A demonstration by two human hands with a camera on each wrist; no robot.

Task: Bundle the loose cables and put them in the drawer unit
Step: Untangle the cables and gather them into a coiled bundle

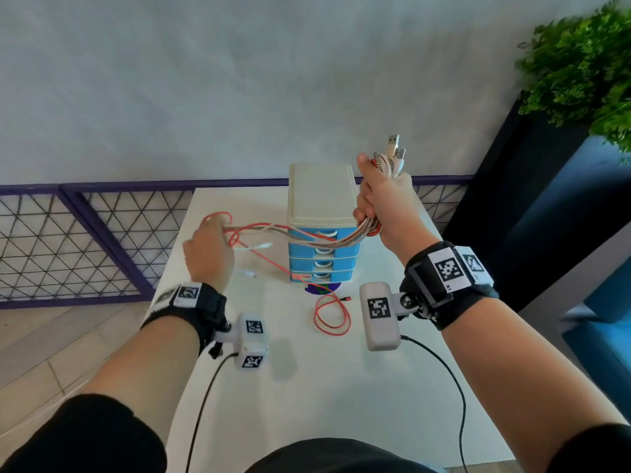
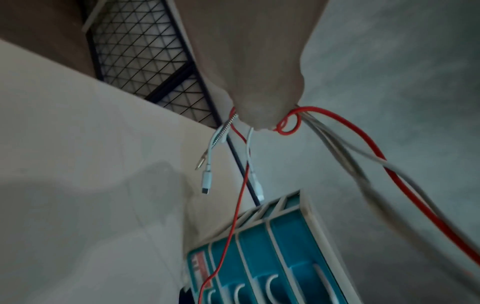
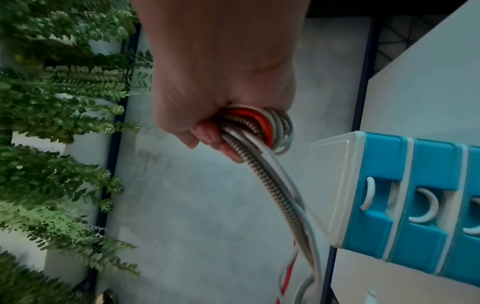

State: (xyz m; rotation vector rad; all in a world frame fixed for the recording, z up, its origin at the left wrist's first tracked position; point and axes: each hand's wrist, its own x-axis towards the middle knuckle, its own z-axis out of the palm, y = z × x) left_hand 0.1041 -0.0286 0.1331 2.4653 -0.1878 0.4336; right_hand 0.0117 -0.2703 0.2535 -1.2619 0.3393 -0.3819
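The cables (image 1: pixel 341 242) are held in both hands above the white table (image 1: pixel 341 387). The right hand (image 1: pixel 382 203) is clenched round a coiled section; USB plugs stick out above the fist, and in the right wrist view red, white & spring-wrapped loops bulge out just below the curled fingers (image 3: pixel 215 139). From that fist the strands run across to the left hand (image 1: pixel 208 250), which is closed round them w/ small connector ends dangling just beneath the grip. The drawer unit (image 1: pixel 321 227), cream top w/ blue drawers, stands between the two grips, behind the stretched strands; all drawers appear closed. The red cable (image 1: pixel 333 315) trails down from the left grip onto the table in loose loops.
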